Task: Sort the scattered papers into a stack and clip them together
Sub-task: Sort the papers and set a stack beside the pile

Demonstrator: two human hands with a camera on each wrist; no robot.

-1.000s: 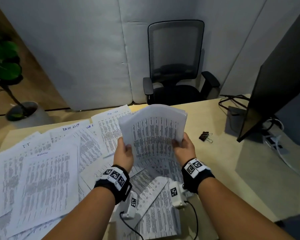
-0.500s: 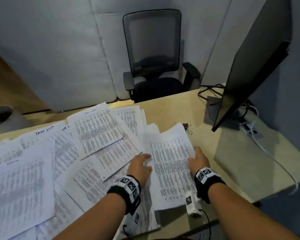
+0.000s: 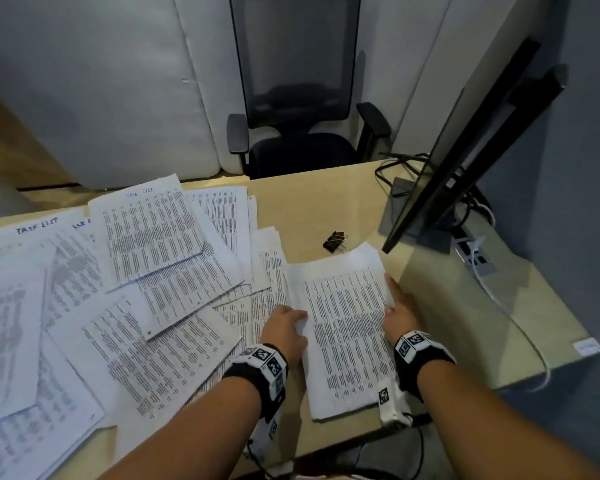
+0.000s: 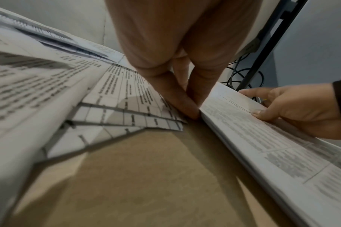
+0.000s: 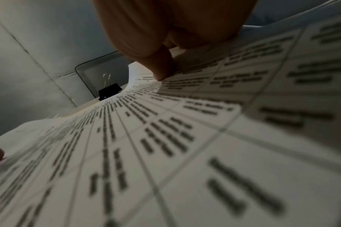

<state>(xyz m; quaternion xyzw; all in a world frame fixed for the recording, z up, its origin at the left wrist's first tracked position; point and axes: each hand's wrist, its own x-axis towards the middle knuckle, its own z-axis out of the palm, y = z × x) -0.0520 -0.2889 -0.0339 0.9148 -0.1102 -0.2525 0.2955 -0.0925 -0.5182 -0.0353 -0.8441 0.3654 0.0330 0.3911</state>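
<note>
Paper-gathering step, part done: squaring the stack (image 3: 343, 323) on the bench (image 3: 309, 209) near the binder clip (image 3: 335, 241), pressing straight left hand (image 3: 284, 329) fingers (image 4: 177, 98) to one edge, pinching the other with the right hand (image 3: 399, 317). Next: adding scattered papers (image 3: 153, 244), edges aligned

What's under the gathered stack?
Bare desk shows along the stack's near left edge in the left wrist view. Whether loose sheets reach under its far part is covered. The left hand touches its left edge; right hand grips the right.
</note>
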